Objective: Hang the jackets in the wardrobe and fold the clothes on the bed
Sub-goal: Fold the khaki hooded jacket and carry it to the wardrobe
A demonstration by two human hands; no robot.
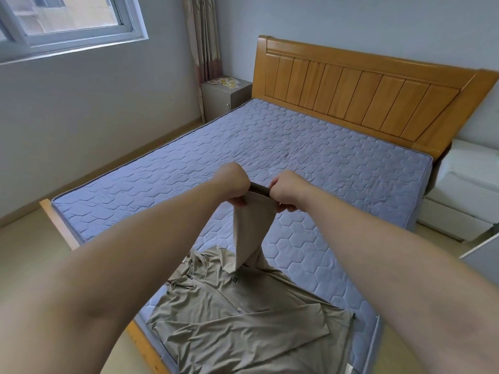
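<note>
A beige hooded jacket (237,319) lies spread on the near corner of the blue quilted mattress (297,157). One of its sleeves (249,233) is lifted up off the bed. My left hand (233,184) and my right hand (286,193) both grip the dark cuff end of that sleeve, held side by side above the mattress. The other sleeve lies folded across the jacket's body. The jacket's lower part runs out of the frame at the bottom.
A wooden headboard (364,90) stands at the far end of the bed. A grey nightstand (225,98) sits at the back left by a curtain, a white cabinet (464,190) at the right. Beige floor runs along the left side under the window (67,22).
</note>
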